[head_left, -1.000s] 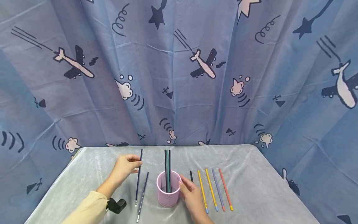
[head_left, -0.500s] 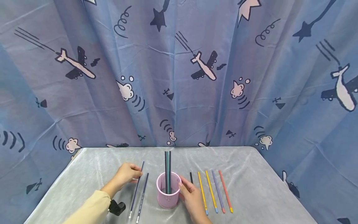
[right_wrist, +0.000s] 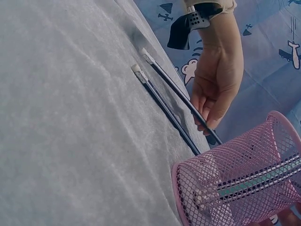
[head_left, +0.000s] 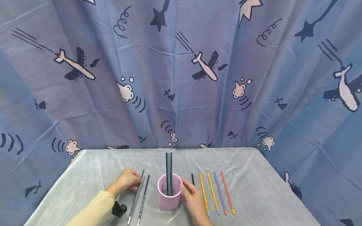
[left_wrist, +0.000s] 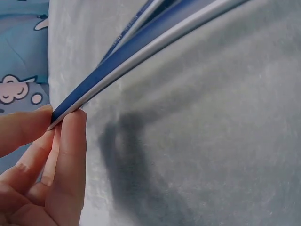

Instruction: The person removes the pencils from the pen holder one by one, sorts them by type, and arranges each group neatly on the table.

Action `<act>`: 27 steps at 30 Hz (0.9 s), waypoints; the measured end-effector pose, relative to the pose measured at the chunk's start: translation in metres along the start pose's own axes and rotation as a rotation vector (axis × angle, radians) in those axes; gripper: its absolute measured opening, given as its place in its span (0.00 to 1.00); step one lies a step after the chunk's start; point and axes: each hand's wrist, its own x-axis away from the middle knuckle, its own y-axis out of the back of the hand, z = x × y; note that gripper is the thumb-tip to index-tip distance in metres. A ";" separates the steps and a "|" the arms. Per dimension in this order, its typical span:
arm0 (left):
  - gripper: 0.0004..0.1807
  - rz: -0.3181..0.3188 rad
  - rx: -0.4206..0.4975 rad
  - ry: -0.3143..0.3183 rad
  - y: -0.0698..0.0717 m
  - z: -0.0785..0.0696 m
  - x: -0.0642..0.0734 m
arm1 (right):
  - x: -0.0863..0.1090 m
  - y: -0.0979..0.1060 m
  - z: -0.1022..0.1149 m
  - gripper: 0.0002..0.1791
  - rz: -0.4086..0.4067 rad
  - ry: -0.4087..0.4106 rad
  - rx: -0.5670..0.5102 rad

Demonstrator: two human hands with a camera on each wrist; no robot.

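My left hand (head_left: 128, 180) pinches a dark blue pencil (head_left: 135, 199) near its far end, between thumb and fingertips. Its white eraser end points toward me, low over the cloth. In the left wrist view the pencil (left_wrist: 89, 84) slants up from the fingertips. Just right of it lies a second dark blue pencil (head_left: 143, 201), nearly parallel. A pink mesh pen holder (head_left: 168, 202) stands upright in the middle, with several dark and green pencils (head_left: 169, 172) in it. My right hand (head_left: 195, 197) grips the holder's right side, thumb at the rim.
Right of the right hand lie a black pencil (head_left: 193, 179), partly hidden, two yellow pencils (head_left: 204, 194), a purple pencil (head_left: 220, 193) and a red pencil (head_left: 227, 193). Grey cloth (head_left: 263, 194) covers the table; a patterned blue curtain (head_left: 181, 94) hangs behind.
The left hand has come down and nearer with its pencil, which has swung its eraser end leftward and now lies close beside the second one. The right hand stays on the pen holder.
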 end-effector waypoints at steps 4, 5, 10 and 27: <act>0.07 0.002 -0.004 0.007 -0.001 0.005 -0.002 | 0.001 0.000 -0.001 0.25 -0.001 -0.005 -0.001; 0.07 -0.002 -0.002 0.010 -0.002 0.006 -0.003 | 0.001 0.000 -0.001 0.25 -0.001 -0.005 -0.003; 0.05 -0.012 -0.008 0.022 -0.003 0.008 -0.003 | 0.000 0.000 0.000 0.25 -0.002 -0.003 -0.005; 0.05 -0.023 -0.074 0.034 -0.005 0.012 -0.004 | -0.001 -0.001 -0.001 0.26 -0.008 -0.020 -0.006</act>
